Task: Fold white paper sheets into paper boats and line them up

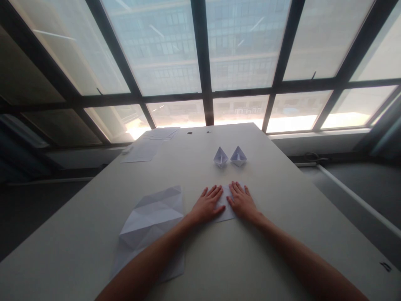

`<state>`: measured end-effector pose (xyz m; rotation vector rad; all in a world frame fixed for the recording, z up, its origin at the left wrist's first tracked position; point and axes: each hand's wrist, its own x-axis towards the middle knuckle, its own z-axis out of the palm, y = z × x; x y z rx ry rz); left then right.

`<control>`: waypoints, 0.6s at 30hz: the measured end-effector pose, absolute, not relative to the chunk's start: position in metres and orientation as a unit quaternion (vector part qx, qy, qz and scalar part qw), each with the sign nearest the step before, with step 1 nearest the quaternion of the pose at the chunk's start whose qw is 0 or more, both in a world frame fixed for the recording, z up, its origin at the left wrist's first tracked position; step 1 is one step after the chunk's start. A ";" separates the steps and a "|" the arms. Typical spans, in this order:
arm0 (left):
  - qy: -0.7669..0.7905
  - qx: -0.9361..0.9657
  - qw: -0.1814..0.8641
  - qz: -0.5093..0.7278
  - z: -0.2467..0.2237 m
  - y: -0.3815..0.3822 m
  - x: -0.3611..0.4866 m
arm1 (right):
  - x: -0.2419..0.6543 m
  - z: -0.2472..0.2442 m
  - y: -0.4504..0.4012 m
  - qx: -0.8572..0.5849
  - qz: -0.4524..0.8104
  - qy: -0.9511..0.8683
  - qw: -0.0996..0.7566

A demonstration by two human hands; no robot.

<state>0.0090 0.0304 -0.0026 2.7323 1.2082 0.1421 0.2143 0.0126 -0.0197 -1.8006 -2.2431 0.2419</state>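
With left hand [209, 205] and right hand [243, 204] splayed, each grip unclenched, we seemingly keep the folded paper [227, 214] flat beneath them on the worktop [282, 188]; two paper boats [220, 159], at twelve o'clock, leave us room.

paper [227, 214] partly hidden under left hand [208, 205], right hand [243, 203]; creased sheet [156, 213] partly behind left forearm [153, 258]; dark mark [385, 266] unclear.

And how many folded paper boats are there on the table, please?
2. The left paper boat stands beyond the left hand, a little to its right; the right paper boat stands close beside it, beyond the right hand. None appears to be hidden.
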 end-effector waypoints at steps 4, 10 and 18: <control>0.403 0.911 0.073 0.047 -0.003 0.030 0.009 | 0.216 -0.021 0.014 -0.626 0.078 -0.765 0.129; 0.402 0.911 0.073 0.049 -0.002 0.030 0.009 | 0.216 -0.021 0.014 -0.629 0.082 -0.762 0.132; 0.407 0.907 0.078 0.069 0.002 0.030 0.009 | 0.219 -0.020 0.016 -0.617 0.085 -0.770 0.135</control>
